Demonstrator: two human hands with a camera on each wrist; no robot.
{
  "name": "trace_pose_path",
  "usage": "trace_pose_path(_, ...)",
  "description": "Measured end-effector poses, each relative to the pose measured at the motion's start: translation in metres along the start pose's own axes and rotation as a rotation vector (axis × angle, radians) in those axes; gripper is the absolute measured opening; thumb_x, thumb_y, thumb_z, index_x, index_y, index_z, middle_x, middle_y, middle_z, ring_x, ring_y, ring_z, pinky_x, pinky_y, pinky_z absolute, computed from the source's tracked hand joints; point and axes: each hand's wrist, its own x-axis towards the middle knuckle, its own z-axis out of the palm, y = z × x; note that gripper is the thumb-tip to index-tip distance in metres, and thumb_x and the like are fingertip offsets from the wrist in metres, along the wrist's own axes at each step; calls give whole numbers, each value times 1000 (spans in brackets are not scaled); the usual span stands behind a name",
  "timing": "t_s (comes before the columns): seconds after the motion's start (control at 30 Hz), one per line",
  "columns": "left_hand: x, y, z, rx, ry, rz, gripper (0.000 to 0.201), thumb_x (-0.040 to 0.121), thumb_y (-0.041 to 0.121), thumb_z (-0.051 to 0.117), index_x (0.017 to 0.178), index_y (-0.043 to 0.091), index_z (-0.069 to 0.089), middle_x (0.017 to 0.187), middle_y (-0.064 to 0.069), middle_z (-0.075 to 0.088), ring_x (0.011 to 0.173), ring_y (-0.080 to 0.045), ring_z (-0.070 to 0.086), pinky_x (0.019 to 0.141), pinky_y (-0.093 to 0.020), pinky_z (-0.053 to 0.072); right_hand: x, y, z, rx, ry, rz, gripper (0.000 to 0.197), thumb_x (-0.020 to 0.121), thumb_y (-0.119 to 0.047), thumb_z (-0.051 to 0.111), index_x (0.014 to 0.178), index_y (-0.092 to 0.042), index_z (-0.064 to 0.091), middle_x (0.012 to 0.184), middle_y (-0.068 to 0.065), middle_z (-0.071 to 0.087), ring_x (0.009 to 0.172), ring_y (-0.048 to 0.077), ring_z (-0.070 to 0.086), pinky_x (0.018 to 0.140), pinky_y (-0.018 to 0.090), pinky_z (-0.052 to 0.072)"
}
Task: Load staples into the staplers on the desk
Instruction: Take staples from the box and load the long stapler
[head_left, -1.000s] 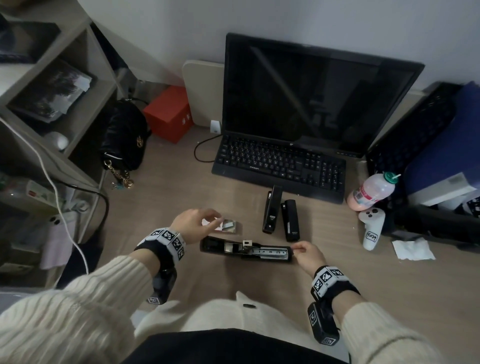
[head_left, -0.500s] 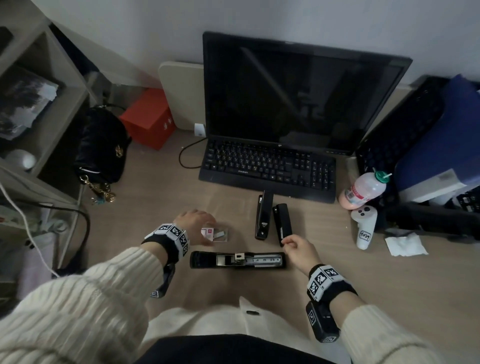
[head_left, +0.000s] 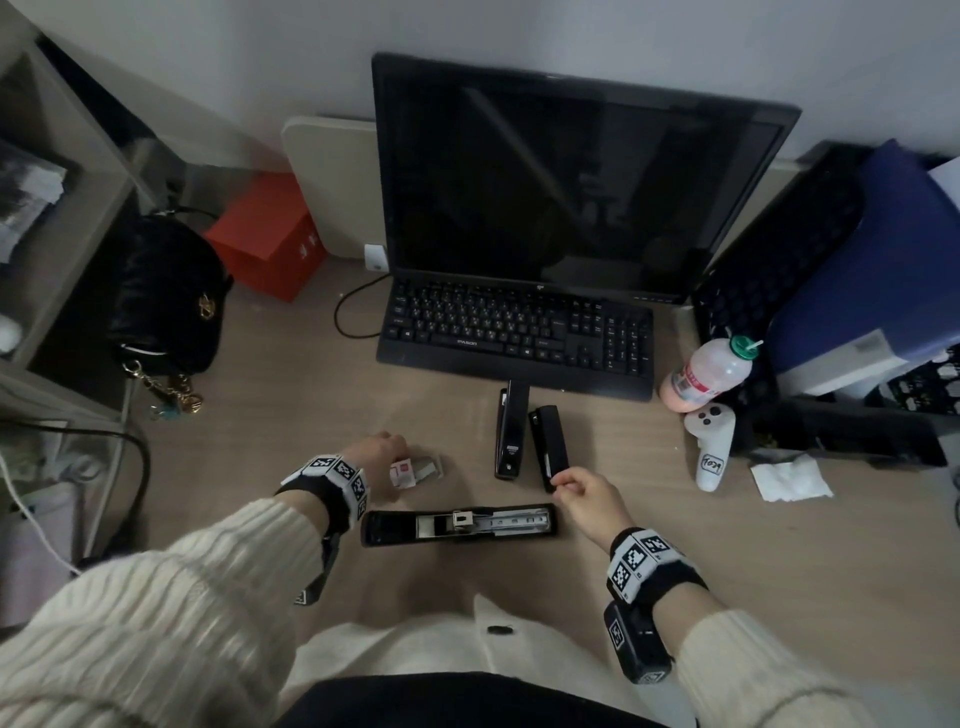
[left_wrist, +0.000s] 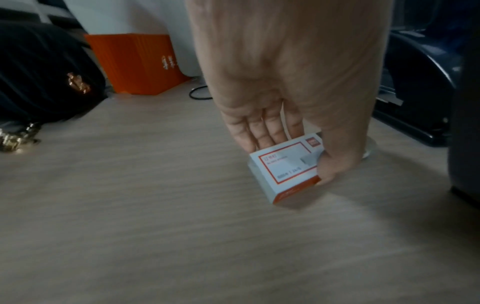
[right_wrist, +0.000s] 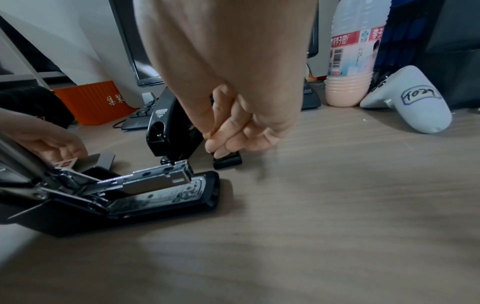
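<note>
Staples could spill if the left hand (left_wrist: 280, 115), pinching the staple box (left_wrist: 288, 170) at nine o'clock of the open stapler (head_left: 460, 525), tips it. Right hand (head_left: 587, 499) curls onto another stapler (head_left: 549, 448), which could slide.

Cream ribbed sleeves (head_left: 156, 623), checker-marked black wristbands (head_left: 641, 564)

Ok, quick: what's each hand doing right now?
Left hand: pinches the staple box on the desk.
Right hand: fingertips touch the near end of the right closed stapler; a firm grip cannot be told.
</note>
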Motion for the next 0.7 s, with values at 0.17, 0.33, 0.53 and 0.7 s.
trace_pose_path(0.17,0,-1,2,-54,-10,-29,54,74,24,77,124,16,57,124,-8,57,109,-28,60,89,-30,48,-2,3,-1,17,-11,-9,18,90,-9,57,87,-26,63,84,-2,67,88,15,62,76,21,40)
trace_pose_path(0.33,0,-3,-4,-152,-1,-51,57,76,22,79,127,15,56,120,-10,65,107,-27,63,84,-30,50,-3,4,-2,12,-12,-9,19,90,-8,57,86,-26,63,82,-1,67,88,17,62,79,21,40)
trace_pose_path(0.53,-8,-3,-15,-271,75,-43,53,77,24,79,125,16,58,114,-8,69,97,-23,66,79,-28,53,-6,4,-4,-5,-13,-25,16,91,-7,55,92,-20,64,80,-7,63,86,12,59,80,20,40)
trace_pose_path(0.7,-17,3,-31,-479,180,-34,48,79,20,78,123,13,59,106,-5,70,70,-10,63,53,-14,48,-6,7,-7,-130,97,20,18,90,-13,53,91,-28,63,92,-3,67,89,19,62,80,27,47)
